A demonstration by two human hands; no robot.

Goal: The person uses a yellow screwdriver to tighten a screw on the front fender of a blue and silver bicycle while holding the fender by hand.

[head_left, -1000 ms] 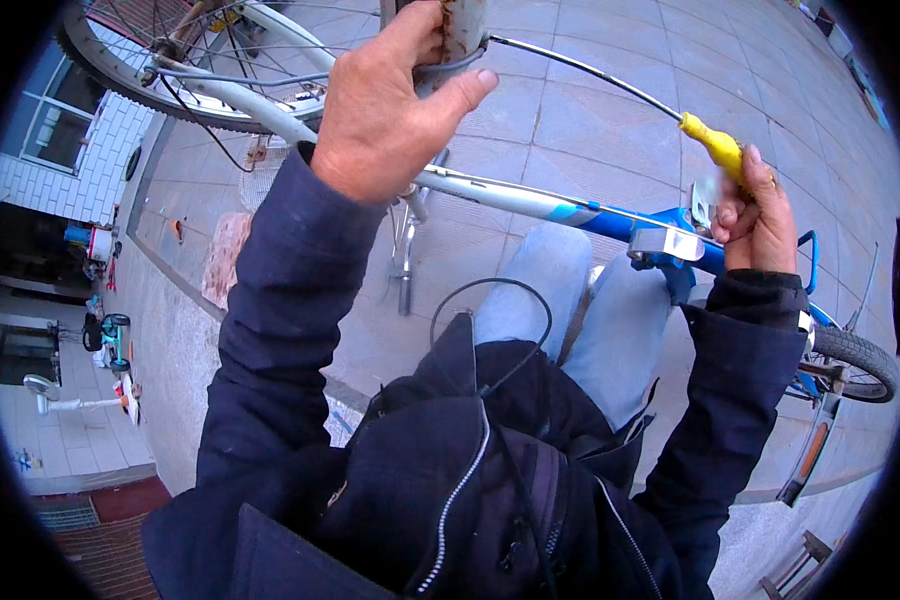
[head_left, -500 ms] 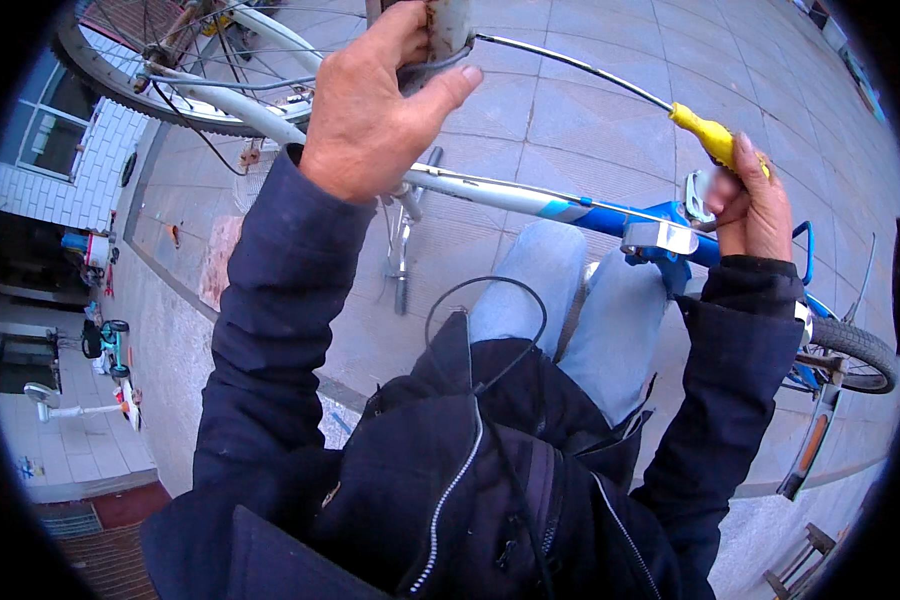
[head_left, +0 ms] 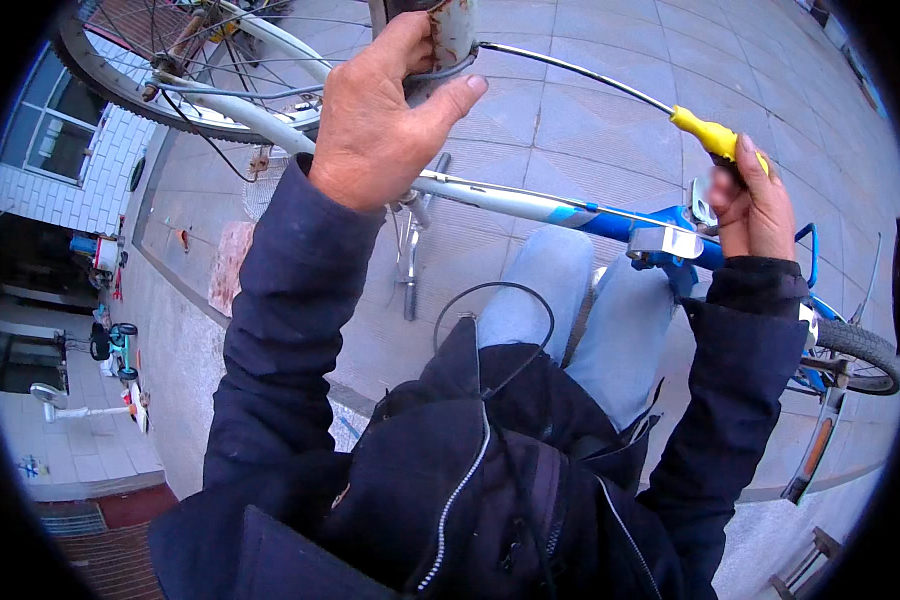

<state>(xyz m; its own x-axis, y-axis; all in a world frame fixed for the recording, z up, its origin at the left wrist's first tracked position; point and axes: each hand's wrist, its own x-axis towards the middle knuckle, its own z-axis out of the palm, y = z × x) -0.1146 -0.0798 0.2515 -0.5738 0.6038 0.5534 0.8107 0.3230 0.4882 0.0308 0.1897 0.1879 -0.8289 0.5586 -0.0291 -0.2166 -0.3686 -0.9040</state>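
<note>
My left hand (head_left: 390, 125) is wrapped round a rusty white tube (head_left: 455, 32) of a bicycle at the top, its thumb stretched out along the near side. In my right hand (head_left: 756, 205) is a screwdriver (head_left: 705, 130) with a yellow handle. Its long shaft slants up to the left, and the tip meets the lower edge of the tube by a grey cable (head_left: 440, 72). Whether the tip goes inside is hidden. Below the hands runs the white and blue bicycle frame (head_left: 505, 198), crossing above my knees.
A spoked wheel (head_left: 110, 92) stands at upper left and another tyre (head_left: 865, 350) at right. A handlebar (head_left: 408, 265) is under the frame. A black cable loop (head_left: 545, 310) hangs before my jacket. Paving tiles surround the bicycle; a small scooter (head_left: 120, 350) is far left.
The whole view has shifted slightly. Both hands keep their hold, and the screwdriver tip stays at the tube's edge.
</note>
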